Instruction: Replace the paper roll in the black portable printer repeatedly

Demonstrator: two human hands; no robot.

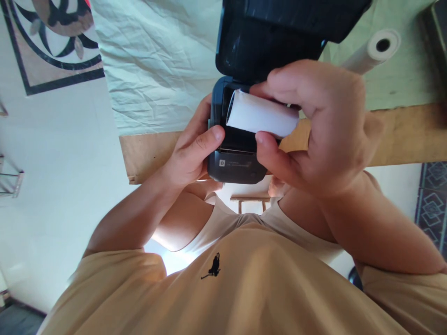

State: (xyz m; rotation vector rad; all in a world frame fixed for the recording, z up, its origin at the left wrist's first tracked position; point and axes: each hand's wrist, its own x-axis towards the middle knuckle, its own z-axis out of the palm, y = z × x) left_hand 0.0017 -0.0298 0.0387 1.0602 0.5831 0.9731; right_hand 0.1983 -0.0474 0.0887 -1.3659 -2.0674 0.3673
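A small black label printer [237, 165] is tipped up at the table's front edge, its large dark lid [265, 51] swung open away from me. My left hand [193, 149] grips the printer's left side, thumb on the front rim. Between the thumb and fingers of my right hand [324, 125] is a white paper roll [263, 114], held at a slant over the open paper bay. The roll's left end is partly inside the bay opening; whether it touches the bottom cannot be seen. Its right end is close to my right palm.
Behind my right hand a second, longer white roll [384, 45] lies on the pale green cloth [153, 70]. The table's bare wooden edge [412, 135] runs across in front. A dark object [438, 32] sits at the far right. A small wooden stool [249, 199] stands below.
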